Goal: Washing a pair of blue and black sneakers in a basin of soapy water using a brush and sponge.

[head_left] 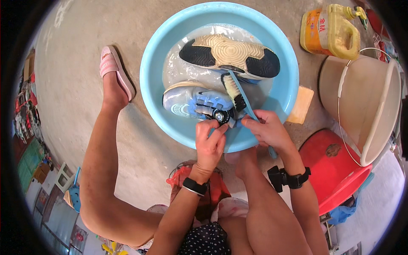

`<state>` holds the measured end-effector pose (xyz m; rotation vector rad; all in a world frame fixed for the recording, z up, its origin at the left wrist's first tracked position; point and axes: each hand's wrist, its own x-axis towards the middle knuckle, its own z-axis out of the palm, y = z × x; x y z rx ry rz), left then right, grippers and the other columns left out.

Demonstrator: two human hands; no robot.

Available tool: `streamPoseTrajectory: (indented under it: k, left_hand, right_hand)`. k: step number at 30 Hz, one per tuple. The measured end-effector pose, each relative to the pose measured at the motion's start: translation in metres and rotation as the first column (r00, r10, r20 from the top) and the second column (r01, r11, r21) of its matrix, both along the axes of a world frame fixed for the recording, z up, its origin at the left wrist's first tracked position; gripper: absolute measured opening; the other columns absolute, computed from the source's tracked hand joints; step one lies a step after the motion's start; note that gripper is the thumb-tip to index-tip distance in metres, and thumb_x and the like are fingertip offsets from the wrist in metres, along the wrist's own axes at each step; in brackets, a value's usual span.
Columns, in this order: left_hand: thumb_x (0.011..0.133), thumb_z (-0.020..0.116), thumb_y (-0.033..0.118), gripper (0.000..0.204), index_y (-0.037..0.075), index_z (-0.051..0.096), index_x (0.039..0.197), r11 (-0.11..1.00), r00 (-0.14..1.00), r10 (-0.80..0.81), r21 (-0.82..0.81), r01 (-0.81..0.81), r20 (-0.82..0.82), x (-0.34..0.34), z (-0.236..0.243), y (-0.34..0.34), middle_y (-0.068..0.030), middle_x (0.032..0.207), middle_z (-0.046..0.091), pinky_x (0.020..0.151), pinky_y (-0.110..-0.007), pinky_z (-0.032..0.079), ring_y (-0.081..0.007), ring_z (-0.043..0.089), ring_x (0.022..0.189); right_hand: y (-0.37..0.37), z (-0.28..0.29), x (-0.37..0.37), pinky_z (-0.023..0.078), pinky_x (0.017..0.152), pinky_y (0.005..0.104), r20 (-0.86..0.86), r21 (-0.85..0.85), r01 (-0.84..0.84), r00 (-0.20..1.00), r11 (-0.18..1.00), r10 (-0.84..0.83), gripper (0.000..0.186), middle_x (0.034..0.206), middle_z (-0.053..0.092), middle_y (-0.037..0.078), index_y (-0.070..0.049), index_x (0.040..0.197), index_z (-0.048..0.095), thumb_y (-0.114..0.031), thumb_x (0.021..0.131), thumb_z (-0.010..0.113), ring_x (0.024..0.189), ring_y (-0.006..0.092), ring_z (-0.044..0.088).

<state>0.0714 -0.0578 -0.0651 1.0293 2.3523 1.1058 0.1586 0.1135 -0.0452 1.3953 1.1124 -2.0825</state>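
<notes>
A light-blue and grey sneaker (191,100) sits sole down in a light-blue basin (148,63) of cloudy water. My left hand (209,140) grips it at the near right end, fingers closed next to a round black dial on the shoe. In my right hand (270,129) is the blue handle of a scrub brush (239,91). Its pale and black bristles face left, close to or against the shoe's right end; exact contact I cannot tell. Behind it, a second sneaker (229,55) lies with its cream and black sole turned up.
Right of the basin are a yellow jug (329,32), a tipped beige bucket (357,97) with a wire handle, a red bucket (335,170) and a tan flat block (300,105). My left foot in a pink slipper (117,70) rests on the concrete floor (85,25).
</notes>
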Motion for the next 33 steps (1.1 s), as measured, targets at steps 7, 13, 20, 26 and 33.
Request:
streamPoseTrajectory:
  k: [7,13,20,26,33]
  left_hand:
    - [0.065,0.062,-0.006,0.032,0.005,0.065,0.095,0.999,0.999,-0.032,0.009,0.032,-0.011,0.001,-0.004,-0.003,-0.0093,0.092,0.052,0.078,-0.038,0.044,-0.0292,0.051,0.088]
    - [0.067,0.063,-0.010,0.030,0.005,0.065,0.092,1.000,1.000,0.017,0.005,-0.017,0.007,0.002,-0.005,0.001,-0.0094,0.091,0.055,0.077,-0.037,0.045,-0.0285,0.053,0.087]
    - [0.069,0.064,-0.009,0.027,0.004,0.064,0.092,0.999,0.999,0.040,0.021,-0.040,-0.004,0.000,-0.005,0.001,-0.0112,0.093,0.057,0.078,-0.037,0.045,-0.0295,0.054,0.088]
    - [0.068,0.066,-0.004,0.031,0.005,0.061,0.096,0.999,0.998,0.053,-0.005,-0.053,-0.038,0.008,-0.009,0.001,-0.0112,0.096,0.054,0.079,-0.039,0.043,-0.0302,0.051,0.090]
    - [0.068,0.067,-0.003,0.030,0.006,0.059,0.095,0.994,0.994,0.097,-0.037,-0.099,-0.048,0.009,-0.009,0.005,-0.0116,0.094,0.052,0.078,-0.039,0.041,-0.0303,0.048,0.089]
  right_hand:
    - [-0.013,-0.005,-0.005,0.027,0.037,0.0226,-0.114,0.149,-0.077,0.989,0.986,0.095,0.019,0.058,0.049,-0.004,-0.004,0.080,0.062,-0.021,0.080,0.070,0.043,0.0036,0.039]
    - [-0.010,-0.007,-0.013,0.023,0.034,0.0223,-0.043,-0.156,0.101,0.993,0.983,-0.109,0.013,0.056,0.046,-0.003,-0.004,0.082,0.058,-0.016,0.083,0.064,0.041,0.0032,0.035]
    - [-0.010,-0.009,-0.017,0.020,0.034,0.0224,-0.031,-0.235,0.123,0.991,0.964,-0.134,0.006,0.055,0.043,-0.005,-0.004,0.083,0.056,-0.009,0.084,0.059,0.039,0.0027,0.031]
    - [-0.010,-0.013,-0.013,0.019,0.034,0.0227,-0.034,-0.253,0.114,0.991,0.961,-0.126,0.008,0.055,0.041,-0.006,-0.005,0.080,0.054,-0.010,0.086,0.056,0.039,0.0017,0.030]
    - [-0.008,-0.011,-0.014,0.018,0.034,0.0223,-0.038,-0.270,0.109,0.992,0.957,-0.124,0.009,0.054,0.038,-0.006,-0.005,0.079,0.052,-0.009,0.086,0.055,0.040,0.0015,0.028]
